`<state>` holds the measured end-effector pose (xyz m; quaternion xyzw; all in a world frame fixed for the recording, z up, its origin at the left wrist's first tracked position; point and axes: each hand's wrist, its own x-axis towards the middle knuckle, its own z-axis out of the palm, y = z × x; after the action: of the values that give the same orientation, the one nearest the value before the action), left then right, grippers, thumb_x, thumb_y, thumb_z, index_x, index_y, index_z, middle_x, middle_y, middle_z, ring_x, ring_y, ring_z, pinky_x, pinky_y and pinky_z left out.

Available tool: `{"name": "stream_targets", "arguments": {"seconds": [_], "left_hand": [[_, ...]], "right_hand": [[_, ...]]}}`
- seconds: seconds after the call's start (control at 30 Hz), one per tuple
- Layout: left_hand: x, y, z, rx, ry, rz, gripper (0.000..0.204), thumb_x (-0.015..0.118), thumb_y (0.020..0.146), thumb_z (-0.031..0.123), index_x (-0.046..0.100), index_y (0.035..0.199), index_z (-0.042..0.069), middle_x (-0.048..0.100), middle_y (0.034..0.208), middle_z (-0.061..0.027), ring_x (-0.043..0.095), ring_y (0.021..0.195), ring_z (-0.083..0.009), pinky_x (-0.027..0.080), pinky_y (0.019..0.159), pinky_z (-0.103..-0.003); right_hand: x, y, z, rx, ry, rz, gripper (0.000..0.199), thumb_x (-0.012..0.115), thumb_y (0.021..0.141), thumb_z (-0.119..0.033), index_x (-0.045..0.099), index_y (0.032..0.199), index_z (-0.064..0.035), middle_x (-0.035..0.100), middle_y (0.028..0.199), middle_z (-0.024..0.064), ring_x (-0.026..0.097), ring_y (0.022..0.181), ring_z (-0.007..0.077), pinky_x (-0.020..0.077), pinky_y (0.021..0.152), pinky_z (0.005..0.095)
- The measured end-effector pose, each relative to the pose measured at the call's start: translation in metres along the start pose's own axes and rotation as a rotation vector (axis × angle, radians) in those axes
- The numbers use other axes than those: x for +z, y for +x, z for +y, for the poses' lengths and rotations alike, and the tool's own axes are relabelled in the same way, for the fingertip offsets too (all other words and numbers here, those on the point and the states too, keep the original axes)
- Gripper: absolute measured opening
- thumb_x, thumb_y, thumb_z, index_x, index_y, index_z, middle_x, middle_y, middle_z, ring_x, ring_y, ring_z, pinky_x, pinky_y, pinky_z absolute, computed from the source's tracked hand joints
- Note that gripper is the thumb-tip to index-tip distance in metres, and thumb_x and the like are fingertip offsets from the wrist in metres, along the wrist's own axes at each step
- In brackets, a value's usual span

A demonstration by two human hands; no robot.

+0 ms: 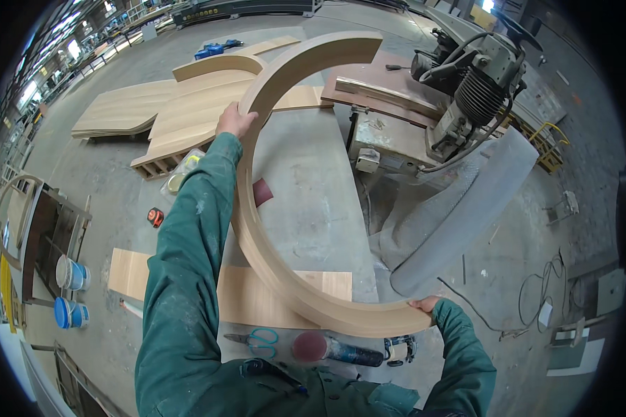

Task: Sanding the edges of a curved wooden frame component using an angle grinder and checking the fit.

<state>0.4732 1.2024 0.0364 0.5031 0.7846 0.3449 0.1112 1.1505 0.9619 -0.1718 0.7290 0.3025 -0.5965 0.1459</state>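
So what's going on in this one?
A person in green sleeves holds a large curved wooden arch over a grey workbench. The left hand grips it partway along the curve, the right hand holds its near end. Under it lie a flat wood board, scissors and a power sander. A sanding machine stands to the right, and more curved wood panels lie on the floor beyond.

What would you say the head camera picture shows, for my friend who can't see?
A person in green sleeves holds a big curved wooden arch with the left hand high up and the right hand at its near end. Scissors and a sander lie below.
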Motion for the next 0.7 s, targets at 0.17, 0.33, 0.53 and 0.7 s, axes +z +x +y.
{"name": "stream_targets", "arguments": {"seconds": [0.17,0.33,0.53,0.7], "left_hand": [[0.044,0.034,-0.061,0.029,-0.082,-0.007,0.060,0.077,0.075,0.033,0.058,0.127,0.010,0.068,0.119,-0.0175,0.066,0.107,-0.0342,0.052,0.094,-0.043],[0.083,0.049,-0.076,-0.045,-0.082,-0.034,0.065,0.077,0.074,0.031,0.054,0.133,0.014,0.066,0.124,-0.0171,0.065,0.112,-0.0339,0.051,0.098,-0.043],[0.108,0.063,-0.102,-0.056,-0.034,-0.074,0.066,0.076,0.075,0.031,0.055,0.136,0.017,0.065,0.128,-0.0142,0.063,0.116,-0.0334,0.050,0.100,-0.043],[0.108,0.068,-0.117,-0.104,-0.044,-0.107,0.064,0.075,0.076,0.031,0.055,0.136,0.021,0.065,0.129,-0.0124,0.062,0.117,-0.0335,0.049,0.101,-0.044]], "right_hand": [[0.004,0.003,-0.018,0.058,-0.084,-0.115,0.045,0.058,0.099,-0.046,0.067,0.116,-0.0051,0.073,0.101,0.0102,0.072,0.081,0.0202,0.0583,0.074,0.0422],[0.013,-0.005,-0.027,0.087,-0.245,-0.153,0.047,0.051,0.101,-0.051,0.071,0.111,-0.0102,0.073,0.101,0.0058,0.069,0.076,0.0164,0.0554,0.069,0.0378],[0.034,-0.047,-0.063,0.031,-0.312,-0.189,0.053,0.054,0.099,-0.053,0.070,0.116,-0.0054,0.072,0.102,0.0044,0.066,0.082,0.0132,0.0519,0.077,0.0325],[0.038,-0.006,-0.036,0.000,-0.331,-0.085,0.050,0.059,0.097,-0.047,0.071,0.112,-0.0010,0.072,0.101,0.0079,0.066,0.085,0.0148,0.0520,0.079,0.0317]]}}
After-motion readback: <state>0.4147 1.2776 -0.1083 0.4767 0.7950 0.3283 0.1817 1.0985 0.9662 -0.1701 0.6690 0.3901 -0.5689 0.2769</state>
